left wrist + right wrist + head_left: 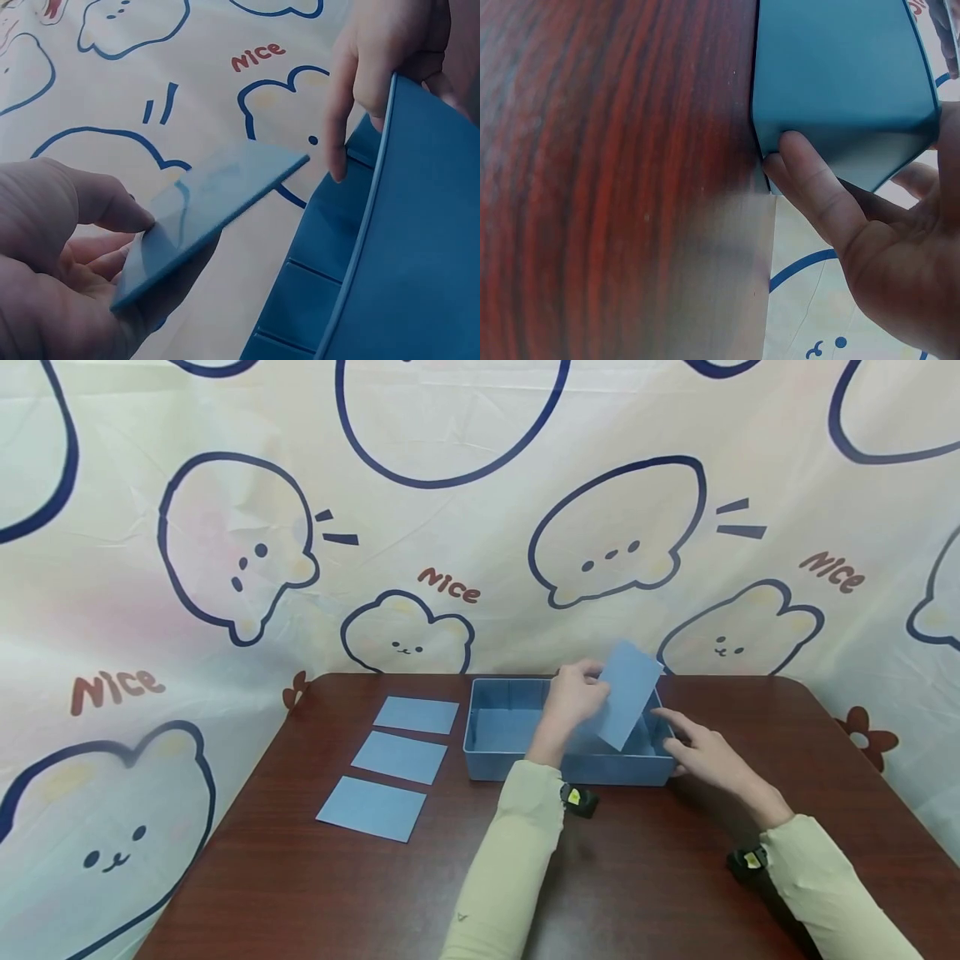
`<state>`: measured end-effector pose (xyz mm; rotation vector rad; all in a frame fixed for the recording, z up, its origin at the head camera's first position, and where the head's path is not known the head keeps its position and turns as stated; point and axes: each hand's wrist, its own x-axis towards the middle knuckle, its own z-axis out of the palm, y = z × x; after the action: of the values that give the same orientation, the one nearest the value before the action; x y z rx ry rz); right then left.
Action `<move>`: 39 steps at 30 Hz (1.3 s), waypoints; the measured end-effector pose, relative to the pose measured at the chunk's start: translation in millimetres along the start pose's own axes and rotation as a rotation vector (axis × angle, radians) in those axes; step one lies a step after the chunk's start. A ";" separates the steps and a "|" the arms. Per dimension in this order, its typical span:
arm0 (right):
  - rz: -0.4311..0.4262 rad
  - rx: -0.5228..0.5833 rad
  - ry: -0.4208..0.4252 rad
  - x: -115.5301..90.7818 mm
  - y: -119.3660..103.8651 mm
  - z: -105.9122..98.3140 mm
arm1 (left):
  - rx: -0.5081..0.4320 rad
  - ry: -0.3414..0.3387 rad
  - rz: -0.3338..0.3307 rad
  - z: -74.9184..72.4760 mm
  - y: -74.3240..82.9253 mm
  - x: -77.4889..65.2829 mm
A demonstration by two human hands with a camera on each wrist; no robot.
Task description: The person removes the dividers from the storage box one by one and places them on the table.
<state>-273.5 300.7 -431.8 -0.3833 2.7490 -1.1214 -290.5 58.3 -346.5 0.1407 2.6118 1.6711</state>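
Observation:
My left hand (pixel 573 697) pinches a thin blue rectangular panel (pixel 630 695) between thumb and fingers, tilted above the right part of a long blue open box (pixel 498 766). Seen from the left wrist, the panel (pixel 214 196) has a smooth face and a narrow edge, and the box's inner wall (pixel 300 311) carries upright ridges. My right hand (pixel 708 758) grips the box's right end, one finger reaching over the rim and others against the outside. In the right wrist view, fingertips (pixel 799 150) press the outer wall near its bottom edge.
Left of the box, three flat blue panels lie in a column on the dark brown table: a far one (pixel 417 715), a middle one (pixel 400 757) and a near one (pixel 372 808). A cartoon-printed cloth (pixel 495 535) hangs behind the table.

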 end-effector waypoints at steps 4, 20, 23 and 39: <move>0.001 -0.003 0.000 0.0 -0.4 0.1 | -0.009 -0.003 0.000 -3.8 -1.9 -1.3; -0.013 0.007 0.011 -0.3 3.2 1.1 | 0.030 -0.020 0.011 -22.4 -12.5 -6.2; -0.011 0.004 0.012 0.2 3.5 1.6 | 0.026 -0.027 0.024 -29.4 -16.5 -7.3; 0.002 0.013 0.014 -1.3 2.3 2.2 | 0.044 -0.072 0.051 -47.3 -27.0 -15.1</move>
<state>-272.2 301.2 -435.0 -0.3732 2.7515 -1.1456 -280.8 2.9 -351.4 0.2657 2.6149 1.5922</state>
